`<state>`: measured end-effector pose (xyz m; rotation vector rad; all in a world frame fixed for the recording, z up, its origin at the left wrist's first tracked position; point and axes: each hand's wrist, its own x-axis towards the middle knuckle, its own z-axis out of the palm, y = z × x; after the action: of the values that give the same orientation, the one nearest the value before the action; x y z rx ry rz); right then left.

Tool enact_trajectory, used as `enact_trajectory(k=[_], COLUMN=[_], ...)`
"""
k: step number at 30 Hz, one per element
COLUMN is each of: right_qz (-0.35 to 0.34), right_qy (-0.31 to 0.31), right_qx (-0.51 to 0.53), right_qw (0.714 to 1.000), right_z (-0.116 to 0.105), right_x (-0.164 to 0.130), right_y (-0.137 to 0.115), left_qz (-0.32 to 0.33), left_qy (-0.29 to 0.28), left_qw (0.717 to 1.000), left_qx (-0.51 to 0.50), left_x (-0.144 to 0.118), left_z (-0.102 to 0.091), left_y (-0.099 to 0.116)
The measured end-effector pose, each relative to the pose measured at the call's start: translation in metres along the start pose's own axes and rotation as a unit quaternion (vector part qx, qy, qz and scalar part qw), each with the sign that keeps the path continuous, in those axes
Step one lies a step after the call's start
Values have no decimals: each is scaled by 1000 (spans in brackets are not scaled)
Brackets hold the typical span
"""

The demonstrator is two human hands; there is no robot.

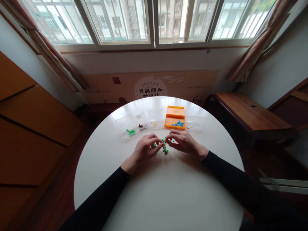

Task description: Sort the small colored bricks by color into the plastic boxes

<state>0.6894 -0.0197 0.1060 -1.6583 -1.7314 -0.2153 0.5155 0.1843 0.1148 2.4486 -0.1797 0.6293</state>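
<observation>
While both hands are meeting at the middle of the round white table, a small cluster of green building pieces with a darker bit at its lower end is sitting between the fingertips, too small for its form to be made out. The left hand is curling its fingers inward and pinching at the left side of the cluster, where a few green bits are showing just under the fingertips. The right hand is lying knuckles-up with its fingers bent, and its thumb and forefinger are closing on the right side of the same cluster; a speck of blue is lying just beside that forefinger. Both forearms are wearing black sleeves and are resting on the tabletop. Beyond the hands, a row of small boxes is standing along the far part of the table: a clear box holding green pieces, a clear box holding dark pieces, a clear box holding yellowish pieces, an open orange box holding blue pieces, and a further clear box at the right end. Behind the table, a printed panel is leaning against the wall below a wide window, and a wooden bench is standing to the right.
</observation>
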Motion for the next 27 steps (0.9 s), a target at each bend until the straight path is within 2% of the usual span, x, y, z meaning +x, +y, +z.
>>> enact_trajectory(k=[5,11,23,27], right_qz=[5,-5,0,34], right_qy=[-17,-4,-1,13], right_qx=[-2,5,10,-10], right_qw=[1000,1000,1000,999], right_z=[0,2,4,3], right_x=[1,0,0,0], right_y=[-5,-7,-6,-4], left_qz=[3,4,8,-4], left_qy=[3,9,17,21], left_qw=[1000,999,1000,999], left_qx=[-12,-38,-14,26], left_x=[0,1,-1,-1], left_z=[4,6,4,2], left_y=[-1,-2,-3,-2])
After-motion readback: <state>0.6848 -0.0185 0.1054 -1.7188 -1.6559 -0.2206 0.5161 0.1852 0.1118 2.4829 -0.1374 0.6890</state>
